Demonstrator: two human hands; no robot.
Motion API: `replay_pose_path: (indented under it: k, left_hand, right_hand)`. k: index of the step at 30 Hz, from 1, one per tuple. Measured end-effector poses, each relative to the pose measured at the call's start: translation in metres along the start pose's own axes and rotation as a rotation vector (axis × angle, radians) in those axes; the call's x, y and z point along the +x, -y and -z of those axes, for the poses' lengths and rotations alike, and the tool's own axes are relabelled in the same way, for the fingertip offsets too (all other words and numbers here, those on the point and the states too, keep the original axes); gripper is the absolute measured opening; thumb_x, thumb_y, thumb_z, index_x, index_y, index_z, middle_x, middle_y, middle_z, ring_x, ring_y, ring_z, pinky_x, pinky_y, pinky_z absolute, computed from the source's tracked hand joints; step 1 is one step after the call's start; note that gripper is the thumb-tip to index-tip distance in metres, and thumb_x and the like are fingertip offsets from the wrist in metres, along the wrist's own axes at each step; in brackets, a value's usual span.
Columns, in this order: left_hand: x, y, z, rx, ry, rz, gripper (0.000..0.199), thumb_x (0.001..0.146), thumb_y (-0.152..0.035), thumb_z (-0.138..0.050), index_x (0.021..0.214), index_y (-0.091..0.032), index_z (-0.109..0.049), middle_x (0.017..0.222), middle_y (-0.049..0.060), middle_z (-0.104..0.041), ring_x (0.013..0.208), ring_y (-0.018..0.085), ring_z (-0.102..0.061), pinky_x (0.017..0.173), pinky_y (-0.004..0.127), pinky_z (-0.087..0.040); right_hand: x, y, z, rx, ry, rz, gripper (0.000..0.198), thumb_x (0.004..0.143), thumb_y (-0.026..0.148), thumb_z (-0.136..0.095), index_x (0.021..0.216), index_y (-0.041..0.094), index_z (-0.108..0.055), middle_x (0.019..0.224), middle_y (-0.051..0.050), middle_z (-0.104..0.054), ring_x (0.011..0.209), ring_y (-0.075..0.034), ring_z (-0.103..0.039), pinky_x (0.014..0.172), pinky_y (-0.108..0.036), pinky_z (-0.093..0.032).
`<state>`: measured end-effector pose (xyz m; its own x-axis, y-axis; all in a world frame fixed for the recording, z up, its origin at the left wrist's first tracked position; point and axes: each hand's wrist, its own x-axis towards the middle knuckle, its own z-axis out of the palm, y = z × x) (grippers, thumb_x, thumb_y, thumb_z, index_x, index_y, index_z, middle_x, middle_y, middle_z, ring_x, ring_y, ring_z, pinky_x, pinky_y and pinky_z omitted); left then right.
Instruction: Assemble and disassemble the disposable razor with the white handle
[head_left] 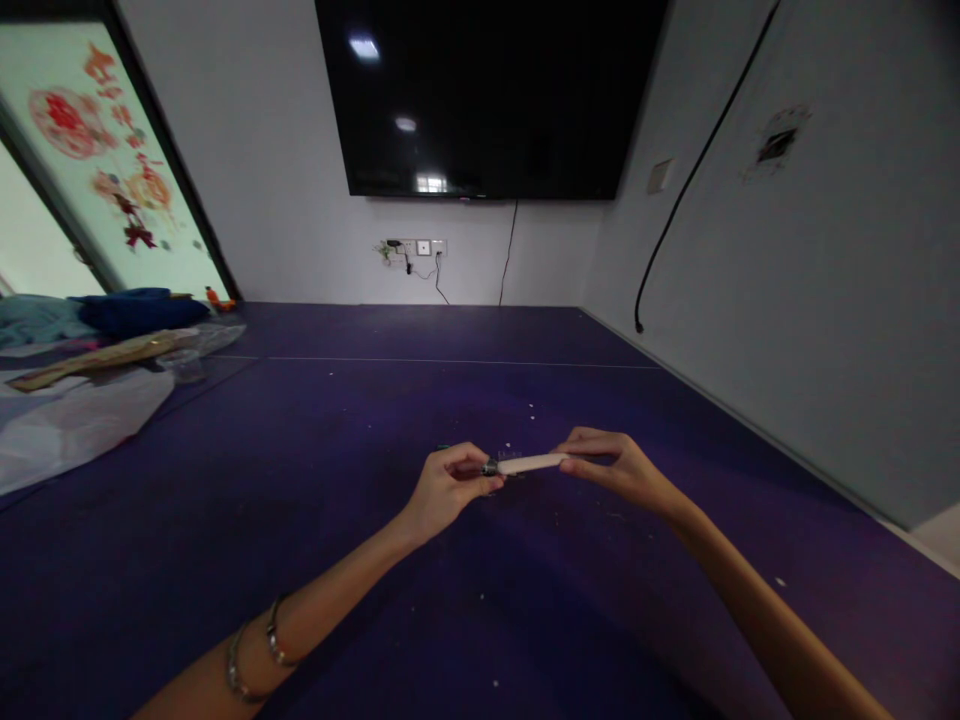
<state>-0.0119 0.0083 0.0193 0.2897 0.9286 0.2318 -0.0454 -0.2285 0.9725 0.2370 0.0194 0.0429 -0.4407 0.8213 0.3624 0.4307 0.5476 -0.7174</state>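
Observation:
Between my two hands is a slim, pale, stick-like object (531, 463), held nearly level above the purple surface (315, 560). At its left end sits a small dark, shiny piece (490, 467); I cannot tell whether it is part of the stick. My left hand (450, 485) pinches around that dark piece with thumb and fingers. The right end of the stick is pinched by my right hand (611, 462), whose fingertips hide its tip. Beneath the hands a few small marks or bits, too small to name, show on the surface.
White crumbs (532, 406) dot the purple surface. At the left lie blue cloth (142, 312), a long brownish item (105, 360) and white plastic sheeting (75, 430). A large dark screen (495, 100) hangs on the back wall above sockets; a black cable (697, 165) runs down the right wall.

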Motion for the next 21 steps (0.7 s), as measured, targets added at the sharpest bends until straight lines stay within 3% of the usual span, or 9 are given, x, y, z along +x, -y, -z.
replay_pose_path:
  k: [8,12,15,17,19,21]
  left_hand:
    - [0.001,0.000,0.001,-0.068,-0.002,-0.006,0.019,0.063,-0.021,-0.073,0.070,-0.013,-0.058,0.071,0.006,-0.069,0.060,0.014,-0.063,0.057,0.027,-0.049]
    - [0.002,0.007,0.002,-0.078,-0.018,0.009,0.021,0.072,-0.029,-0.066,0.081,-0.015,-0.052,0.072,0.005,-0.069,0.045,0.010,-0.057,0.044,0.022,-0.044]
    - [0.003,0.015,0.001,-0.040,-0.044,0.017,0.023,0.078,-0.035,-0.058,0.088,-0.017,-0.048,0.058,-0.002,-0.063,0.031,0.005,-0.043,0.033,0.017,-0.031]
    - [0.004,0.020,0.001,-0.011,-0.085,0.000,0.023,0.079,-0.038,-0.057,0.088,-0.018,-0.047,0.047,-0.009,-0.050,0.029,0.003,-0.034,0.032,0.015,-0.025]
    - [0.004,0.022,0.000,0.018,-0.143,-0.025,0.024,0.077,-0.038,-0.059,0.087,-0.018,-0.049,0.044,-0.012,-0.038,0.032,0.003,-0.030,0.033,0.014,-0.023]
    - [0.004,0.022,-0.001,0.043,-0.195,-0.019,0.027,0.078,-0.041,-0.057,0.088,-0.017,-0.053,0.046,-0.011,-0.036,0.035,0.003,-0.030,0.035,0.015,-0.022]
  right_hand:
    - [0.000,-0.014,0.004,-0.026,-0.056,-0.021,0.027,0.078,0.041,-0.061,0.088,0.019,-0.072,0.082,-0.006,-0.065,0.078,-0.018,-0.057,0.068,-0.029,-0.042]
    - [0.003,-0.019,-0.001,0.025,-0.181,-0.102,0.030,0.081,0.044,-0.055,0.081,0.017,-0.068,0.067,-0.002,-0.060,0.063,-0.014,-0.054,0.059,-0.027,-0.041]
    - [0.007,-0.017,-0.015,0.246,-0.252,-0.202,0.030,0.079,0.047,-0.056,0.074,0.017,-0.058,0.056,0.003,-0.053,0.048,-0.008,-0.044,0.047,-0.022,-0.035]
    - [0.009,-0.011,-0.028,0.489,-0.248,-0.279,0.031,0.075,0.048,-0.059,0.072,0.018,-0.051,0.052,0.006,-0.045,0.040,-0.005,-0.035,0.039,-0.020,-0.027]
    - [0.008,-0.003,-0.043,0.761,-0.220,-0.350,0.032,0.073,0.048,-0.061,0.075,0.019,-0.048,0.050,0.009,-0.037,0.037,-0.003,-0.025,0.035,-0.017,-0.018]
    - [0.007,0.007,-0.057,0.995,-0.171,-0.416,0.031,0.075,0.048,-0.060,0.078,0.020,-0.047,0.049,0.011,-0.032,0.037,-0.002,-0.018,0.035,-0.017,-0.012]
